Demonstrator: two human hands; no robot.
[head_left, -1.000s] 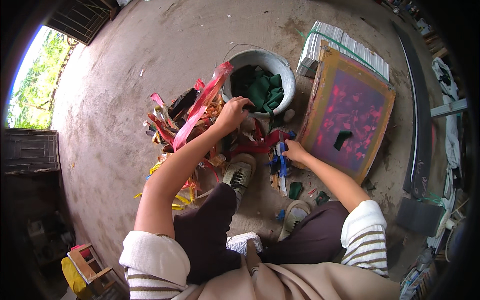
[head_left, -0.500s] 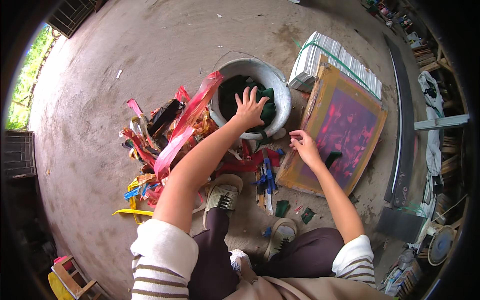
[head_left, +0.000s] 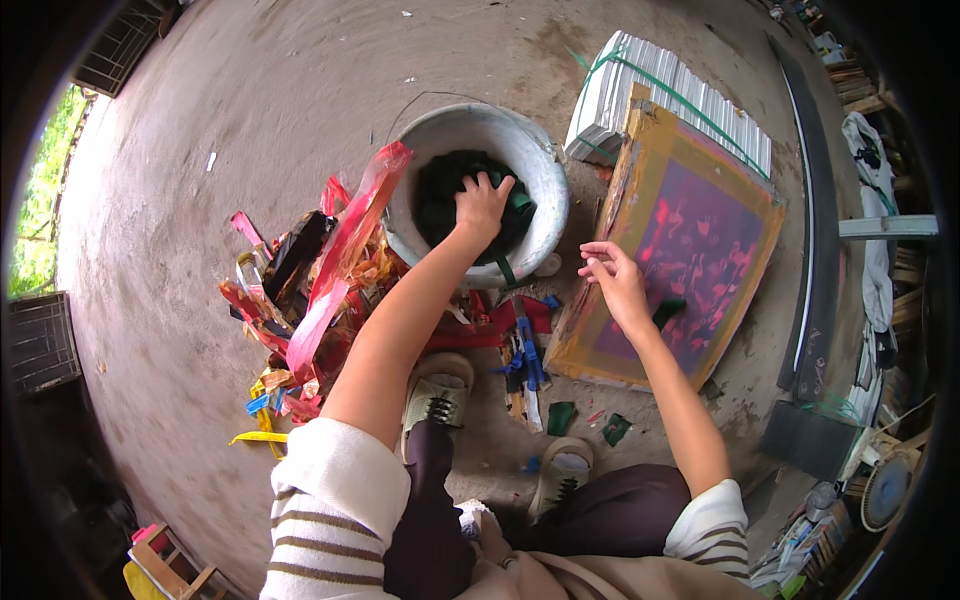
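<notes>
Left hand: the left hand (head_left: 482, 205) reaches up the middle of the frame into the grey bucket (head_left: 545, 175), arm nearly straight, fingers closed down on the dark green pieces (head_left: 440, 195) inside it.
Right hand: the right hand (head_left: 612, 283) hovers at centre right, over the left edge of the printing frame (head_left: 640, 135), fingers loosely curled, thumb and forefinger almost meeting; whether it pinches something I cannot tell.
Bucket: upper centre, on the concrete floor (head_left: 250, 90).
Around: a heap of red and yellow plastic strips (head_left: 320, 290) touches the bucket at the left; a bound stack of sheets (head_left: 680, 85) lies at upper right, behind the frame.
Below: two shoes (head_left: 437, 390) at lower centre, near small green scraps (head_left: 560, 415).
</notes>
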